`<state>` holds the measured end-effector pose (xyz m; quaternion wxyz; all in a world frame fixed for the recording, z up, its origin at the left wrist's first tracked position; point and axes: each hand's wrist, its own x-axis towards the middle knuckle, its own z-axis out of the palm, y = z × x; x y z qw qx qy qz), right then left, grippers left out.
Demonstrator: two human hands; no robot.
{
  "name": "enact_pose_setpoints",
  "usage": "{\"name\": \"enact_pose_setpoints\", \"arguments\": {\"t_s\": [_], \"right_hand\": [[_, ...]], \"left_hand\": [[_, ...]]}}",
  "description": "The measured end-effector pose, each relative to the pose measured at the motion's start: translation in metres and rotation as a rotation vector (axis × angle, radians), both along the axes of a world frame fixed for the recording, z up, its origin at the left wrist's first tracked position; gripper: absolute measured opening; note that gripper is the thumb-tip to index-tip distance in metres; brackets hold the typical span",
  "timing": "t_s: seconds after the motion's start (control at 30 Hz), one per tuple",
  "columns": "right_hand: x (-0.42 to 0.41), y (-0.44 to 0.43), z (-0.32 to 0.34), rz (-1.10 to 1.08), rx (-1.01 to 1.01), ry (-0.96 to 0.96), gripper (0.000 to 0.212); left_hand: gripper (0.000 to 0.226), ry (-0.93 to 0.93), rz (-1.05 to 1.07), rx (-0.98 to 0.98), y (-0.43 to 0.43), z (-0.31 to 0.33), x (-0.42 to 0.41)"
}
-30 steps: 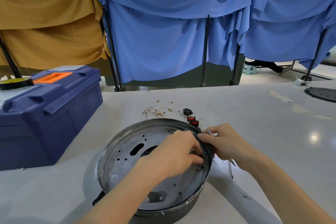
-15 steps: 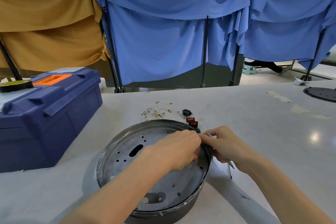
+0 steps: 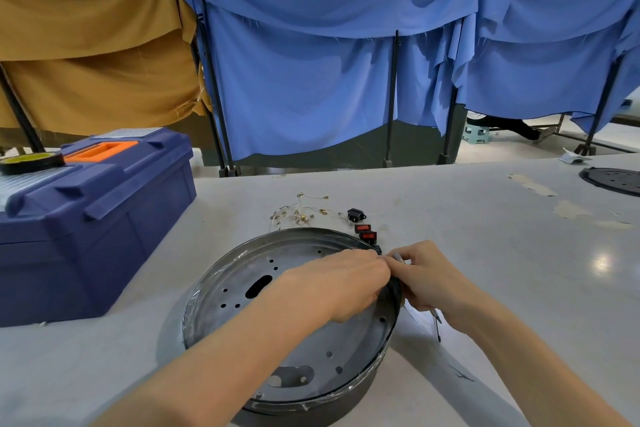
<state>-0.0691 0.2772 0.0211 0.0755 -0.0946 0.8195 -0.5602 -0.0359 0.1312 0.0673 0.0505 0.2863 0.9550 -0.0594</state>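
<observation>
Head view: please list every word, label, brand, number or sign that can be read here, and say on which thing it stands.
No text can be read anywhere in this view.
Red rocker switches: any marks on them are too small to read.
Blue toolbox: no label or brand shows on it.
Tape roll on the toolbox: no print can be made out.
Round metal pan: only holes, no stamp visible.

There is one view only, a wide-angle camera on the person's head. It faces forward and down over the table (image 3: 502, 253). The round metal base (image 3: 235, 291) is very near at 6 o'clock, the toolbox (image 3: 104, 225) at 9 o'clock, and the blue cloth (image 3: 311, 87) far at 12 o'clock.
</observation>
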Motion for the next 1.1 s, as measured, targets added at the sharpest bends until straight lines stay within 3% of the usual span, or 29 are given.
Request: {"name": "enact_pose_setpoints", "arguments": {"t_s": [0.27,0.37,0.47,0.6,0.77,0.9,1.03,1.1], "right_hand": [[-0.001,-0.002,-0.002,-0.025,0.021,0.018,0.034],[-0.001,-0.001,-0.002,-0.019,0.024,0.015,0.039],[0.002,-0.002,-0.001,-0.001,0.036,-0.021,0.055],[0.004,-0.003,-0.001,0.026,0.023,-0.058,0.039],[0.005,-0.003,0.000,0.055,-0.004,-0.095,0.036],[0.004,-0.001,0.000,0.074,-0.028,-0.123,0.034],[0.004,-0.002,-0.001,0.075,-0.061,-0.135,0.043],[0.004,-0.002,-0.001,0.068,-0.075,-0.139,0.046]], "left_hand": [[0.009,-0.035,0.024,-0.004,0.003,0.003,-0.004],[0.008,-0.060,0.033,0.007,0.004,0.007,-0.003],[0.012,-0.077,0.030,0.023,0.004,0.011,-0.002],[0.022,-0.020,0.031,0.017,0.006,0.009,-0.002],[0.041,0.044,-0.006,0.027,0.009,0.003,0.001],[0.020,0.101,-0.001,0.038,0.009,-0.005,-0.001],[0.026,0.154,0.023,0.060,0.008,-0.013,0.002],[0.013,0.162,0.040,0.080,0.009,-0.014,0.003]]}}
